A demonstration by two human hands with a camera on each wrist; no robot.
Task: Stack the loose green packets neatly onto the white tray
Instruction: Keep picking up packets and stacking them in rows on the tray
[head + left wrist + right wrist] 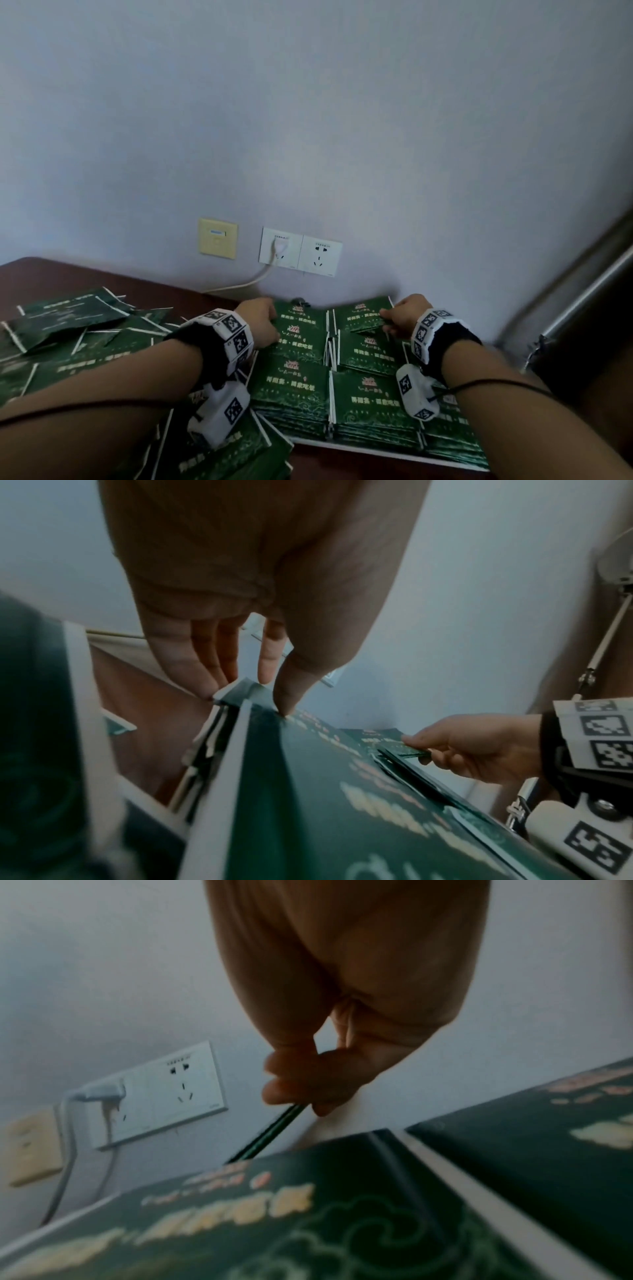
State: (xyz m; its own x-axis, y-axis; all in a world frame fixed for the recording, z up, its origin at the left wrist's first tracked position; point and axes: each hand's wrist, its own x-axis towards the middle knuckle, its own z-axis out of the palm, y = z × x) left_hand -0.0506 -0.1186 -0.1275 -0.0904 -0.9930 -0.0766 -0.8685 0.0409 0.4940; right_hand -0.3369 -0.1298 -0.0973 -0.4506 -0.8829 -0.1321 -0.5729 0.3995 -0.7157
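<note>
Several stacks of green packets (pixel 298 387) with gold print fill the white tray (pixel 359 449). My left hand (pixel 270 325) is at the far-left stack (pixel 308 777): its thumb tip presses on the top packet and its straight fingers (pixel 202 669) touch the stack's far corner. My right hand (pixel 388 318) pinches a few thin green packets (pixel 270 1133) between thumb and fingers, held tilted just over the far-right stack (pixel 363 317); it also shows in the left wrist view (pixel 455 750). More loose green packets (pixel 68 318) lie scattered left of the tray.
The dark brown table (pixel 44 270) ends at a pale wall. On the wall sit a double socket (pixel 299 253) with a white plug and cable (pixel 239 284), and a beige plate (pixel 218 238). A metal rail (pixel 589 291) slants at the right.
</note>
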